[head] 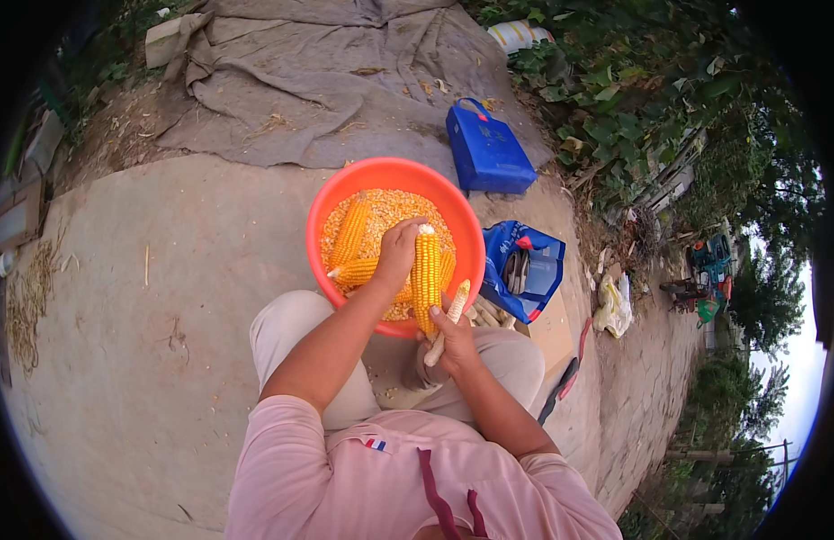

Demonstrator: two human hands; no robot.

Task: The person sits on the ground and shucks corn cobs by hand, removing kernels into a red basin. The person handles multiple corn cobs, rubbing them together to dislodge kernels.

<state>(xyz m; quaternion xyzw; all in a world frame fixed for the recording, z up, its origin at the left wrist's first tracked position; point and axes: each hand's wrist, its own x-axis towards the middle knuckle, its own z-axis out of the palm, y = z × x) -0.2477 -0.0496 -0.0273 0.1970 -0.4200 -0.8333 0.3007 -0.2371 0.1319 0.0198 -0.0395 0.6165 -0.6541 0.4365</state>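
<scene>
An ear of yellow corn [427, 277] is held lengthwise over an orange plastic basin [469, 236]. My left hand [397, 255] grips its far end from the left side, the fingertips partly hidden. Around the near end closes my right hand [456, 341], which also holds a pale bare corn cob [459, 300] slanted against the ear. Loose corn kernels [407, 202] fill the basin's lower part. On them lie more ears, one upright-looking ear [350, 233] at the left and another ear [355, 272] below it. The basin sits just beyond my knees.
Right of the basin stand an open blue bag [548, 270] with dark items inside and several bare cobs [488, 312]. A closed blue bag [491, 152] rests beyond, by a grey-brown cloth sheet [275, 101]. Cardboard [550, 331] lies near my right knee; leafy plants [613, 88] border the right.
</scene>
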